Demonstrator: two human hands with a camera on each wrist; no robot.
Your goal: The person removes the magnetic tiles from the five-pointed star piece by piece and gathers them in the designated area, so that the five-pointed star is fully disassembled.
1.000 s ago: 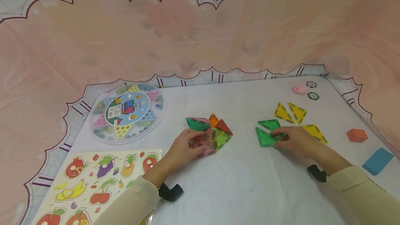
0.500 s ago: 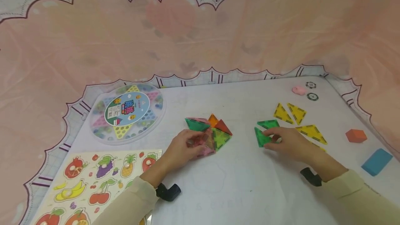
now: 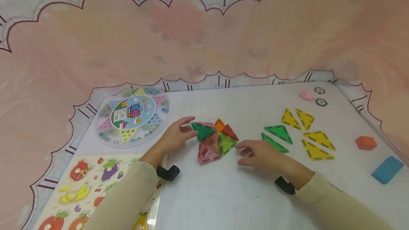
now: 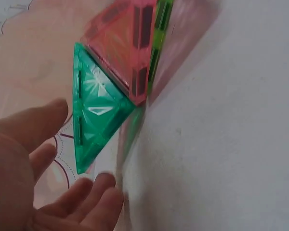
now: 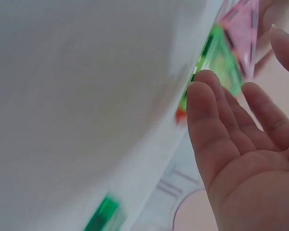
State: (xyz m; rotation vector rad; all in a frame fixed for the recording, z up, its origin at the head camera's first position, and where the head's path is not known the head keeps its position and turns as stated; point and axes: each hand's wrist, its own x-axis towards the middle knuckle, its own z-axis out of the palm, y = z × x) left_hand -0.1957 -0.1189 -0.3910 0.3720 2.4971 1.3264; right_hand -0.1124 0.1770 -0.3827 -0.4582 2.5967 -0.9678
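Observation:
A cluster of translucent magnetic tiles stands mid-table in the head view: a pink tile (image 3: 207,151) in front, a dark green triangle (image 3: 202,130) at left, a light green triangle (image 3: 227,142) at right, and red (image 3: 229,132) and orange tiles (image 3: 219,125) behind. My left hand (image 3: 174,136) is beside the dark green triangle, fingers spread and holding nothing. My right hand (image 3: 260,155), fingers loosely extended, is close to the light green triangle; whether it touches cannot be told. In the right wrist view, its palm (image 5: 255,178) holds nothing.
Two flat green triangles (image 3: 278,132) and several yellow triangles (image 3: 319,140) lie to the right. Beyond them are an orange block (image 3: 365,143), a blue block (image 3: 387,170), a pink figure (image 3: 307,95) and two chips (image 3: 321,102). A round game board (image 3: 134,116) and fruit puzzle (image 3: 71,184) occupy the left.
My right hand has left the flat green triangles and moved left to the cluster. My left hand has let go of the pink tile and shifted left and slightly back.

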